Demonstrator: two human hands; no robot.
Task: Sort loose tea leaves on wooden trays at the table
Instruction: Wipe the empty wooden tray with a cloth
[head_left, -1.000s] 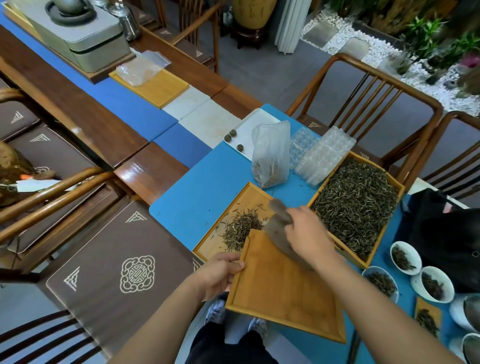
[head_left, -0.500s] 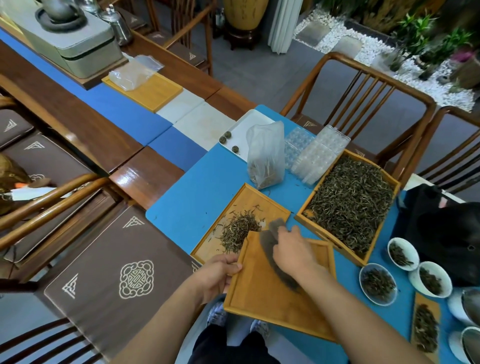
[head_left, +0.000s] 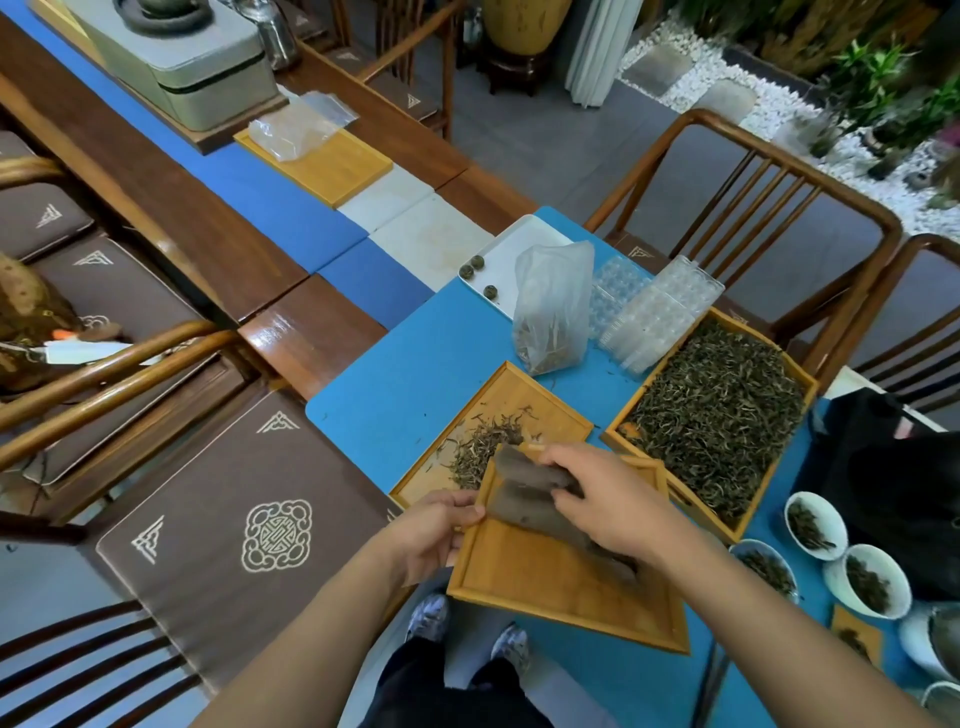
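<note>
My left hand (head_left: 431, 530) grips the left edge of a bare wooden tray (head_left: 550, 587), which is tilted up over the table's near edge. My right hand (head_left: 608, 499) holds a grey-brown brush (head_left: 524, 486) against that tray's far end, its bristles toward a second wooden tray (head_left: 550, 410) lying flat just beyond. That flat tray carries a small pile of loose tea leaves (head_left: 480, 447). To the right stands a deeper wooden box (head_left: 802, 384) heaped with dark tea leaves (head_left: 717, 410).
A clear plastic bag (head_left: 553, 306) with some leaves and clear blister moulds (head_left: 654, 312) sit behind the trays, with a white tray (head_left: 519, 249) holding three tea balls. White bowls (head_left: 815, 525) of tea line the right. Wooden chairs (head_left: 753, 171) ring the blue mat (head_left: 415, 374).
My right hand has swept the brush leftward and up along the tilted tray toward its far end. The view has shifted slightly; my left hand keeps its grip.
</note>
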